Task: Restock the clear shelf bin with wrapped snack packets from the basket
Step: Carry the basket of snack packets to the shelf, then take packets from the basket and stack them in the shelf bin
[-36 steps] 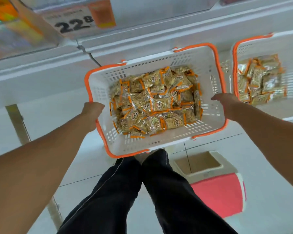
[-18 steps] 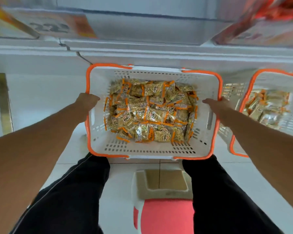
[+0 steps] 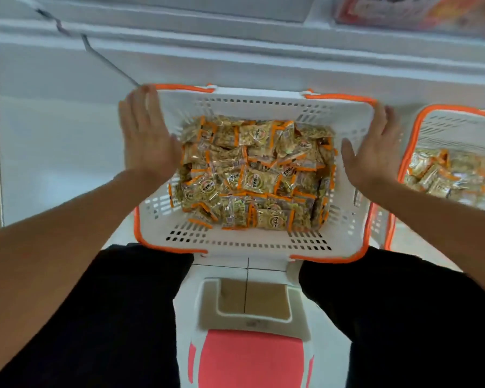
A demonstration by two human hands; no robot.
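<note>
A white basket with an orange rim (image 3: pixel 252 243) sits in front of me below the shelf edge, filled with several clear-and-orange wrapped snack packets (image 3: pixel 255 175). My left hand (image 3: pixel 147 135) lies flat with straight fingers over the basket's left rim. Over the right rim, my right hand (image 3: pixel 375 147) is spread the same way, fingers straight. Neither hand holds a packet. The clear shelf bin is not plainly visible.
A second orange-rimmed basket (image 3: pixel 415 130) with more packets stands at the right. White shelf ledges (image 3: pixel 235 60) run across the top. Below, a white stool with a pink seat (image 3: pixel 249 357) stands between my dark-trousered legs.
Both hands have let go of the basket's sides and now lie flat and open over its rims. The basket has shifted nearer to the shelf and squarer to me.
</note>
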